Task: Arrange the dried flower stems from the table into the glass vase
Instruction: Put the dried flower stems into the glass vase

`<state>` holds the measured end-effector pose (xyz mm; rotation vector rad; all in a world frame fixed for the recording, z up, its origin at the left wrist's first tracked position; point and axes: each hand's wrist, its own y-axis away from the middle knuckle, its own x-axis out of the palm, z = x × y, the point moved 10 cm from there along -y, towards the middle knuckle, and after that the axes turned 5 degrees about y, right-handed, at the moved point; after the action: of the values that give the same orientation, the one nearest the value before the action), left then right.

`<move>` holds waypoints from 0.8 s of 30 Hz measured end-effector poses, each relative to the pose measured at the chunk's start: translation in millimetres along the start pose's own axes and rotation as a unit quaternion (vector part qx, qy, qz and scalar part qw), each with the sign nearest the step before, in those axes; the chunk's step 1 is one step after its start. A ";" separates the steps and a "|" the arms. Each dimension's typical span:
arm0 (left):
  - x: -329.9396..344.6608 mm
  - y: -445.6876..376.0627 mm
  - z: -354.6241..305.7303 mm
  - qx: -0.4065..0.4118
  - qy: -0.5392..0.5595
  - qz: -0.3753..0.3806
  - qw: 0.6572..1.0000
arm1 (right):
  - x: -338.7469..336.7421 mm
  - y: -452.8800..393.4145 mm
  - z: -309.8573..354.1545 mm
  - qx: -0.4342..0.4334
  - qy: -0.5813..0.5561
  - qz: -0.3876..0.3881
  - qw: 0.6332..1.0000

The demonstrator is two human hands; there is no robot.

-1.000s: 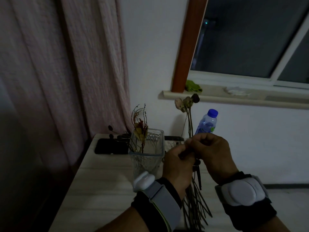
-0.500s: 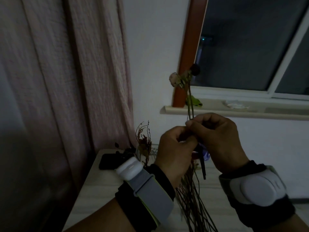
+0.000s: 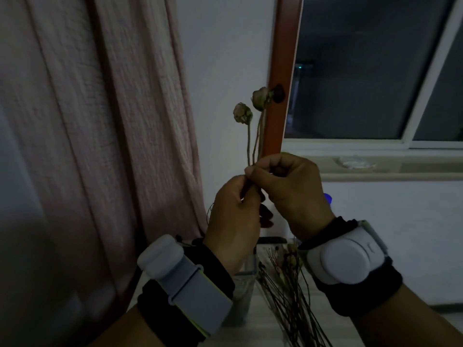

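Both hands meet in mid-air, raised in front of the wall. My left hand and my right hand pinch a small bunch of dried rose stems, whose withered buds stand upright above my fingers. The glass vase stands on the table below, mostly hidden behind my left wrist. A loose bundle of thin dried stems lies on the table just right of the vase, under my right wrist.
A pink curtain hangs at the left. A brown window frame post and a white sill are behind my hands. A blue bottle cap peeks out past my right hand. The pale table is at the bottom.
Both hands have risen with the rose stems, from just above the table up to window-sill height. The view has tilted upward, and my left wrist now covers most of the vase.
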<state>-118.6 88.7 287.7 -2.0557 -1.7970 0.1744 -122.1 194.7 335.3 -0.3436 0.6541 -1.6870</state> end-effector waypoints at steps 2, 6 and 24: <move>-9.9 -2.9 -2.0 0.007 -0.007 -0.023 1.000 | 8.1 -2.8 3.7 -0.007 0.003 0.009 1.000; -27.0 -7.5 -3.0 0.010 -0.030 -0.053 0.998 | 21.0 -5.7 7.9 -0.009 0.018 0.039 0.999; -56.6 -2.2 -17.5 0.045 -0.025 -0.021 0.998 | -22.3 -33.2 -42.7 0.079 0.087 -0.043 0.992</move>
<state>-123.8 30.1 295.0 -1.9661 -1.8269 0.2919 -167.4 229.7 323.8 -0.1134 0.6352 -1.8536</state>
